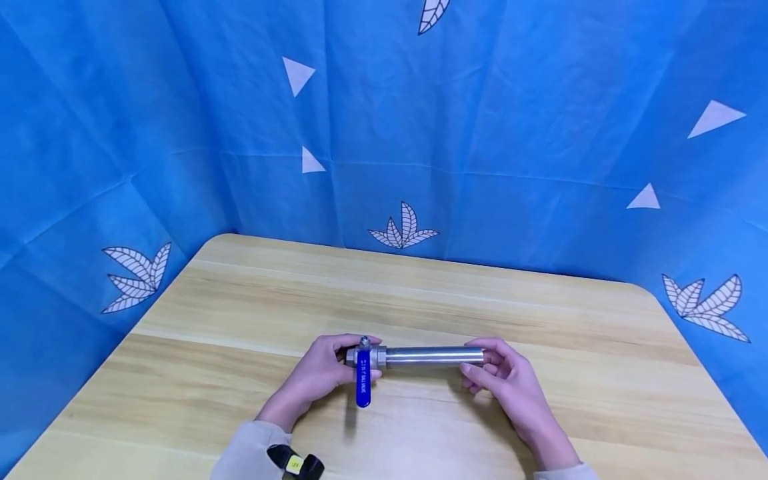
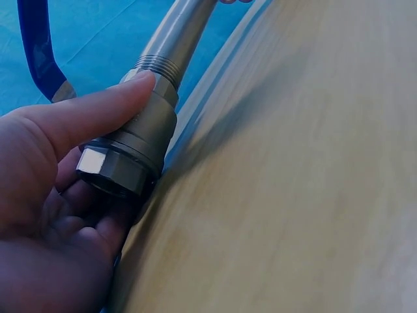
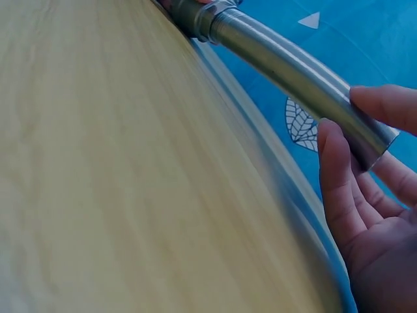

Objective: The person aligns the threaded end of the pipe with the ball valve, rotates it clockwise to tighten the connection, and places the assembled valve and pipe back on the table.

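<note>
My left hand (image 1: 324, 370) grips a metal ball valve (image 1: 378, 357), its thumb lying along the body in the left wrist view. The valve's blue lever handle (image 1: 363, 380) points toward me in the head view. From the valve's right side runs a straight, shiny steel pipe (image 1: 432, 355), with several threads (image 2: 156, 65) showing where it enters the hex end. My right hand (image 1: 504, 377) pinches the pipe's free end between thumb and fingers. Valve and pipe are held roughly level above the table, casting a shadow on it.
A light wooden table (image 1: 240, 287) with rounded far corners lies under the hands. Blue curtain cloth (image 1: 384, 120) with white leaves and triangles hangs behind and at both sides. A black strap with a yellow label (image 1: 294, 464) is at the left sleeve.
</note>
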Tool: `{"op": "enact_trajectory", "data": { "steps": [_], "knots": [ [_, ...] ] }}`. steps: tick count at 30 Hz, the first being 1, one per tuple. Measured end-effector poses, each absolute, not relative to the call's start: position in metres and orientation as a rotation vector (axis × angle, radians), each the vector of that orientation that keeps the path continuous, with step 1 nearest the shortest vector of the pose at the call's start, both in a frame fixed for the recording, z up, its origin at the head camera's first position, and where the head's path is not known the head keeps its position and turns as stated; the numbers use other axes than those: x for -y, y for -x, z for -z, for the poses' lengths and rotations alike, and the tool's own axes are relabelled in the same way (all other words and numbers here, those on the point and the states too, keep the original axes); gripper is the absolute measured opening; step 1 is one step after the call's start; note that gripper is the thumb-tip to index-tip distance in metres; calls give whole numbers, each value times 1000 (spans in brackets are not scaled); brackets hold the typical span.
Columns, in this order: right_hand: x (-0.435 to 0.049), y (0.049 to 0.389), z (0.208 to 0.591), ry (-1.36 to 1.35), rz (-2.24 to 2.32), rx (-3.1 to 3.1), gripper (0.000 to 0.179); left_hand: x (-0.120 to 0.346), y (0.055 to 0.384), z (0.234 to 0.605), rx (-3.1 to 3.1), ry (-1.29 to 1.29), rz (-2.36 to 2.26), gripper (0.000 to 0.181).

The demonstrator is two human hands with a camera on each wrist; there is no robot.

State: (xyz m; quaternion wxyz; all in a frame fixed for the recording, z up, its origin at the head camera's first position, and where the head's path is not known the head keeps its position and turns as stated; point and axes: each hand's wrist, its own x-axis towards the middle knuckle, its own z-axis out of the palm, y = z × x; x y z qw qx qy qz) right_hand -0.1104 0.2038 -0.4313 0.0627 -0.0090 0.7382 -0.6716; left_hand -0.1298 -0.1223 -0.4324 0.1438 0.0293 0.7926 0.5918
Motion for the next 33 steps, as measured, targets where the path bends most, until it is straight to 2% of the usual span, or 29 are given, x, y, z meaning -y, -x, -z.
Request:
{"op": "enact_trajectory", "data": {
  "steps": [7, 15, 21, 30, 33],
  "knots": [
    [-206, 110, 430, -62, 1994, -2209, 44, 121, 129, 433, -2285, -55, -1704, 51],
    [-205, 111, 433, -84, 1969, -2193, 32, 122, 127, 433, -2287, -50, -1695, 50],
    [-201, 112, 433, -131, 1939, -2227, 29, 124, 127, 433, -2285, -54, -1706, 50],
    [-197, 114, 430, -151, 1949, -2255, 34, 123, 128, 433, -2292, -69, -1708, 50],
    [-199, 112, 430, -107, 1963, -2240, 42, 122, 128, 433, -2290, -78, -1710, 50]
  ]
}}
